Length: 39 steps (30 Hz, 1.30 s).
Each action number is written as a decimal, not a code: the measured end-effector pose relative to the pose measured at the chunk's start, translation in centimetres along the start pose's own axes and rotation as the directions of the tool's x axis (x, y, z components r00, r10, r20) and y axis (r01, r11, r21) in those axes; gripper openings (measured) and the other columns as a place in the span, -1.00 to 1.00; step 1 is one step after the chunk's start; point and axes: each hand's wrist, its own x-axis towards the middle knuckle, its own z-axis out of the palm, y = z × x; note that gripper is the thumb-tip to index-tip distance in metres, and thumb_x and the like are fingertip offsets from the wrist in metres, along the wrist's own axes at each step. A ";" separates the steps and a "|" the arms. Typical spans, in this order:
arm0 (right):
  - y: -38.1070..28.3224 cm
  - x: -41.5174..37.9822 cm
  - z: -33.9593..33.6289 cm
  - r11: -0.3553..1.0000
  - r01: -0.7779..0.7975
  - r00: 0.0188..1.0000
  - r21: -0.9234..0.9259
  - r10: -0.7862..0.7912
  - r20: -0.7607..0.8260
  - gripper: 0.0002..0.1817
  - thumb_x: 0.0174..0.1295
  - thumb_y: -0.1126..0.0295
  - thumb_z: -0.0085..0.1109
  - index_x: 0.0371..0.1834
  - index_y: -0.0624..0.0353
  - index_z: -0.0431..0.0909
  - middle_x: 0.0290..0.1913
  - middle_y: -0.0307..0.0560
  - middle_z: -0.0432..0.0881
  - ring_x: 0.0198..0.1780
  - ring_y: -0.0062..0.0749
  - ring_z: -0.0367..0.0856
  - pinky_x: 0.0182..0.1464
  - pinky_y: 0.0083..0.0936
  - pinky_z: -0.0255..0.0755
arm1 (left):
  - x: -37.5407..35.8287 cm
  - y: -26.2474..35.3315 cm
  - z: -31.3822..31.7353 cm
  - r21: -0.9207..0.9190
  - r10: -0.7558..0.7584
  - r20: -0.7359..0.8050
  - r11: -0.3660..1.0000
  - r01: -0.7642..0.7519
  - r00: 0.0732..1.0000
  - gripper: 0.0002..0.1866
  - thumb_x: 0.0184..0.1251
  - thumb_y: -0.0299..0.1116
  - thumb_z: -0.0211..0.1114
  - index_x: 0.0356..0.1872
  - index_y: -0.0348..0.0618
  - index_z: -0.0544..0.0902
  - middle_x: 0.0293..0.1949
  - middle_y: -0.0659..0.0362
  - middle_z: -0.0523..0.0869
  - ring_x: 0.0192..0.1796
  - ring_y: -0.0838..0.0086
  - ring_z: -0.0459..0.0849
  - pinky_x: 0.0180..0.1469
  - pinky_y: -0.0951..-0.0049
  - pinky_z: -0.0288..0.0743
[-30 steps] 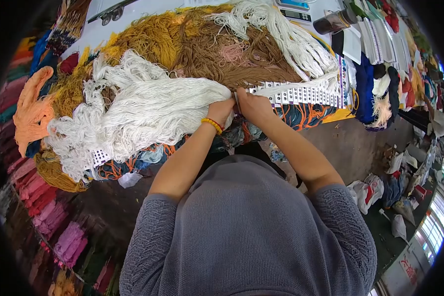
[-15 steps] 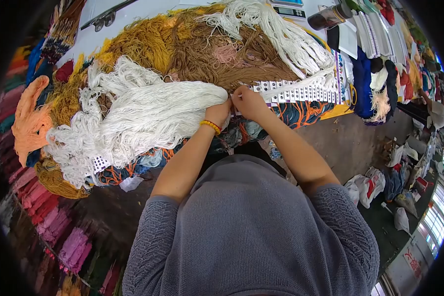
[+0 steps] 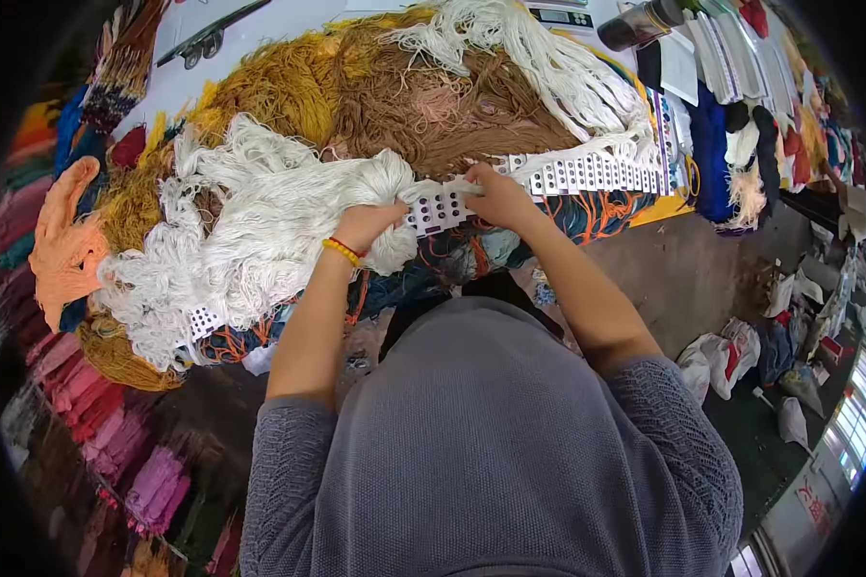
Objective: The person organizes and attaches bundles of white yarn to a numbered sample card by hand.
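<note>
A big hank of white yarn (image 3: pixel 279 226) lies over the pile in front of me. My left hand (image 3: pixel 368 231), with a yellow bead bracelet at the wrist, is closed around the hank's right end. A thin bundle of white strands (image 3: pixel 443 188) runs from there to my right hand (image 3: pixel 498 197), whose fingers are closed on it. Under the strands a row of white cards with dark round holes (image 3: pixel 587 176) extends to the right. A second loose white hank (image 3: pixel 573 77) spreads at the upper right and its tail reaches over the cards.
Brown yarn (image 3: pixel 394 115) and mustard yarn (image 3: pixel 289 91) heap behind the white. Teal and orange yarn (image 3: pixel 597 216) hangs at the front edge. Peach yarn (image 3: pixel 63 250) lies at far left. A dark cup (image 3: pixel 640 24) and a scale (image 3: pixel 563 16) stand at the back.
My hands have moved apart. The left went leftward with the hank's end bunched in it, the right slightly rightward. White strands now stretch between them, and more holed cards show.
</note>
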 end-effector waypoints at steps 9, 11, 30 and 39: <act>1.1 0.0 0.5 0.987 0.094 0.994 0.134 -0.086 -0.063 -0.64 -0.08 0.30 0.20 -0.21 0.13 0.36 -0.33 0.10 0.55 -0.28 -0.10 0.54 -0.27 -0.33 0.38 | -0.4 1.6 2.6 -0.196 -0.036 -0.297 0.980 -0.024 0.954 -0.53 -0.13 -0.12 0.40 -0.36 -0.40 0.60 -0.43 0.16 0.64 -0.36 0.54 0.56 -0.27 0.52 0.42; 1.4 0.0 0.5 0.983 0.078 0.996 0.165 -0.071 -0.052 -0.64 -0.09 0.31 0.22 -0.22 0.15 0.36 -0.34 0.08 0.55 -0.30 -0.16 0.55 -0.29 -0.36 0.38 | -1.0 2.3 2.9 -0.260 -0.064 -0.238 0.965 -0.001 0.969 -0.56 -0.07 -0.16 0.37 -0.34 -0.40 0.59 -0.45 0.15 0.63 -0.40 0.54 0.55 -0.31 0.54 0.41; -3.5 -2.7 -0.6 0.962 0.271 0.922 -0.020 -0.265 -0.283 -0.81 0.14 0.28 -0.02 -0.24 0.10 0.47 -0.33 -0.02 0.52 -0.32 -0.10 0.51 -0.32 -0.30 0.39 | 0.9 3.0 5.2 -0.340 -0.109 0.082 0.931 0.131 0.991 -0.61 0.06 -0.08 0.23 -0.36 -0.28 0.65 -0.34 0.21 0.65 -0.39 0.61 0.49 -0.31 0.62 0.33; -0.3 1.0 0.5 0.938 0.178 0.983 0.298 -0.155 -0.100 -0.76 -0.06 0.45 0.09 -0.25 0.15 0.51 -0.37 -0.03 0.52 -0.33 -0.21 0.52 -0.28 -0.43 0.38 | -1.3 3.4 4.2 -0.812 0.057 0.185 0.571 0.120 0.981 -0.78 0.10 -0.40 0.18 -0.22 -0.24 0.59 -0.56 0.29 0.50 -0.55 0.62 0.39 -0.50 0.62 0.22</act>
